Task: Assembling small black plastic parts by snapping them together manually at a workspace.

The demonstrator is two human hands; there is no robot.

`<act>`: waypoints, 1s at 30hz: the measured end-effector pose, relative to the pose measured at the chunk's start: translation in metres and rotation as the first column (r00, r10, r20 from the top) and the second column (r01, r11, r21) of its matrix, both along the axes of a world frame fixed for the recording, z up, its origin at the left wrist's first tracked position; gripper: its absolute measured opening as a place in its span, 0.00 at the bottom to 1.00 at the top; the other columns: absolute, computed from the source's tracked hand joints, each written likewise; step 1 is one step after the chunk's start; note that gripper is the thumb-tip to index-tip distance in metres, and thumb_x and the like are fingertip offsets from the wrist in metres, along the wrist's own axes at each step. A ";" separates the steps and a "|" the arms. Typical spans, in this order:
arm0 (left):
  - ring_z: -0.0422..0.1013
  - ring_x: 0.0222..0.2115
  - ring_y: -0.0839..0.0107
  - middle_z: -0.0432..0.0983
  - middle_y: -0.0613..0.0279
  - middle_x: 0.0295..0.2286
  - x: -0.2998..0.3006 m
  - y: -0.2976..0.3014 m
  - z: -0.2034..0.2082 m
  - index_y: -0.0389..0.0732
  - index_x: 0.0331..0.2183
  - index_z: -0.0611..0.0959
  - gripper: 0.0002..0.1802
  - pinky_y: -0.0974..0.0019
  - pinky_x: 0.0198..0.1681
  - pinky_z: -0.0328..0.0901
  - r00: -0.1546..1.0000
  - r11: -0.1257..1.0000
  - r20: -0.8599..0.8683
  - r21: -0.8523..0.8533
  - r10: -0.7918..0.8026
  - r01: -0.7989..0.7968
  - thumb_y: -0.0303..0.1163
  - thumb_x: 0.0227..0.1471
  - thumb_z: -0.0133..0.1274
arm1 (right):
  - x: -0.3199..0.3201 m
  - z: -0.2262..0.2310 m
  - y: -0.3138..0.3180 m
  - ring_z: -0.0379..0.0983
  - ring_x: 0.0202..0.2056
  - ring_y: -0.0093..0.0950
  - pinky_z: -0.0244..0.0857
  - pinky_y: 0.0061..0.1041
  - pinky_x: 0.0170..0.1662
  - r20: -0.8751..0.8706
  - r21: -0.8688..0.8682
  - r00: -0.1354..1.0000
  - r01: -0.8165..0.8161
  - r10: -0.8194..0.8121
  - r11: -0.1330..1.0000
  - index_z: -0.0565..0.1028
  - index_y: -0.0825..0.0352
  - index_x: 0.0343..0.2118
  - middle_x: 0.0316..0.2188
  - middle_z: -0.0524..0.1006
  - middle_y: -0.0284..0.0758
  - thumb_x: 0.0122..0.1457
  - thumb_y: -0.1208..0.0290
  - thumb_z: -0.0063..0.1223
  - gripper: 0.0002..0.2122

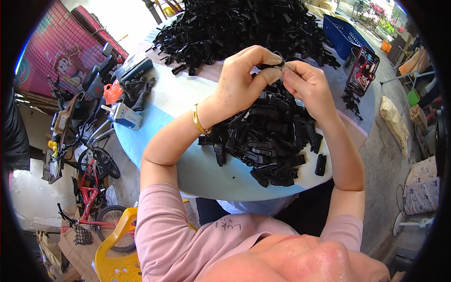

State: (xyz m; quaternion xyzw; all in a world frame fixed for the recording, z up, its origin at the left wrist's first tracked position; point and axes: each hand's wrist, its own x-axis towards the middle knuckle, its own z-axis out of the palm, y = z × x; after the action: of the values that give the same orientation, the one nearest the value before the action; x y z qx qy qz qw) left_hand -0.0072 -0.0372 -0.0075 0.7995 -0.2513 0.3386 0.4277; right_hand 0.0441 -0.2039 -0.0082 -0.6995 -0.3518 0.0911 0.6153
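Note:
Above the table, my left hand point(244, 80) and my right hand point(307, 84) meet fingertip to fingertip. Both are closed in a pinch around a small black part point(281, 57), mostly covered by the fingers. Beige coverings wrap several fingertips, and a gold bracelet point(198, 119) circles my left wrist. Directly below the hands lies a pile of black plastic clip-like pieces point(268, 136). A much larger heap of thin black parts point(244, 28) rises beyond them at the far side. One black piece point(321, 165) rests apart near the right edge.
On the round table point(188, 164), a phone point(363, 70) stands propped at the right, near a blue plastic basket point(345, 35). To the left sit a blue-white carton point(127, 116), dark gloves point(137, 91) and a dark box point(134, 68). A yellow chair point(117, 254) and red bicycle point(91, 195) stand lower left.

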 end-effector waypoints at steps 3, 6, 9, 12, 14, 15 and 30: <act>0.70 0.31 0.75 0.73 0.60 0.31 0.000 -0.002 0.003 0.34 0.35 0.73 0.12 0.73 0.33 0.66 0.994 0.996 0.108 0.084 0.011 -0.020 0.22 0.44 0.54 | 0.001 -0.001 0.001 0.56 0.19 0.11 0.50 0.09 0.21 -0.085 0.073 0.996 -0.023 0.030 0.997 0.72 0.68 0.33 0.17 0.65 0.23 0.56 0.71 0.46 0.07; 0.71 0.35 0.67 0.71 0.52 0.38 0.002 -0.012 0.008 0.35 0.40 0.69 0.14 0.70 0.38 0.66 0.983 0.938 -0.118 -0.334 -0.139 0.092 0.22 0.49 0.47 | 0.000 -0.002 0.002 0.60 0.21 0.10 0.55 0.10 0.24 0.255 0.272 0.962 0.023 -0.095 0.962 0.72 0.68 0.35 0.20 0.68 0.23 0.53 0.74 0.50 0.07; 0.67 0.43 0.58 0.67 0.43 0.41 -0.002 -0.007 0.021 0.35 0.45 0.66 0.15 0.63 0.44 0.66 0.821 0.575 -0.192 -0.796 -0.538 0.191 0.27 0.55 0.38 | 0.002 -0.002 -0.002 0.64 0.23 0.11 0.59 0.12 0.27 0.351 0.242 0.926 0.055 -0.140 0.969 0.73 0.68 0.32 0.21 0.71 0.25 0.49 0.77 0.55 0.07; 0.65 0.45 0.54 0.65 0.44 0.43 -0.003 0.002 0.018 0.34 0.47 0.65 0.17 0.60 0.45 0.65 0.671 0.420 -0.185 -0.884 -0.718 0.206 0.29 0.56 0.36 | 0.000 0.000 -0.001 0.69 0.26 0.13 0.64 0.12 0.29 0.374 0.341 0.919 -0.014 -0.122 0.940 0.73 0.70 0.28 0.24 0.75 0.30 0.47 0.77 0.57 0.06; 0.68 0.41 0.60 0.68 0.48 0.41 0.003 0.004 0.012 0.34 0.47 0.65 0.17 0.63 0.43 0.67 0.590 0.413 -0.180 -0.865 -0.787 0.286 0.28 0.55 0.38 | 0.001 0.002 -0.011 0.70 0.26 0.14 0.64 0.12 0.29 0.400 0.348 0.911 -0.053 -0.097 0.936 0.73 0.70 0.28 0.24 0.75 0.30 0.47 0.77 0.58 0.06; 0.69 0.40 0.63 0.69 0.50 0.39 0.001 0.003 0.014 0.34 0.48 0.64 0.18 0.64 0.43 0.68 0.618 0.513 -0.259 -0.813 -0.742 0.276 0.28 0.55 0.39 | 0.001 0.003 -0.012 0.70 0.26 0.14 0.64 0.12 0.29 0.403 0.345 0.908 -0.037 -0.112 0.938 0.73 0.70 0.28 0.24 0.75 0.30 0.47 0.77 0.58 0.06; 0.66 0.36 0.80 0.69 0.62 0.37 -0.015 -0.014 0.022 0.34 0.47 0.66 0.24 0.77 0.37 0.63 0.821 0.918 -0.468 -0.361 -0.329 0.162 0.18 0.45 0.49 | 0.005 0.005 -0.006 0.67 0.24 0.14 0.60 0.13 0.25 -0.148 0.112 0.989 0.009 0.008 0.994 0.74 0.71 0.30 0.23 0.74 0.29 0.48 0.69 0.57 0.10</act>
State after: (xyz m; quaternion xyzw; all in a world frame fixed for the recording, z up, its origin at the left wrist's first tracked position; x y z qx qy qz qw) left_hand -0.0221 -0.0514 0.0142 0.7453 -0.1731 0.0862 0.6380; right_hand 0.0487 -0.2100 -0.0029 -0.6552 -0.3094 0.1228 0.6782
